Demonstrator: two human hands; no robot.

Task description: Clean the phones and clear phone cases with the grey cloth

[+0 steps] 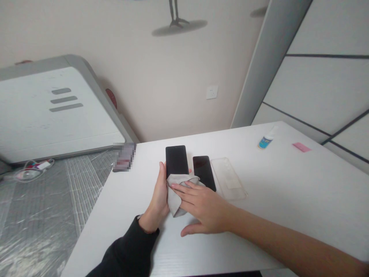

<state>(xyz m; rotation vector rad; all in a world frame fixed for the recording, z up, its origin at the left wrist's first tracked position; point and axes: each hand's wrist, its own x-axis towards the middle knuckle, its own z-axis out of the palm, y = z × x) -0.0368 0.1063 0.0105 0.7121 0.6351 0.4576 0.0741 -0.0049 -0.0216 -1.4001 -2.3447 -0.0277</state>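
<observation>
My left hand (160, 194) is wrapped round the side of a black smartphone (177, 159), holding it up a little over the white table. Across the phone's lower half lies a light grey cloth (174, 198), which hides that part of the screen. My right hand (206, 206) presses on the cloth with its fingers stretched out flat and its thumb apart. A second dark smartphone (203, 169) rests screen up on the table, partly behind my right hand. Beside it lies a clear phone case (229, 177).
Toward the back right of the white table (294, 215) are a small bottle with a blue label (265, 141) and a pink slip (301, 147). A blurred-out item (124, 157) sits at the left edge. The wall has a socket (211, 92).
</observation>
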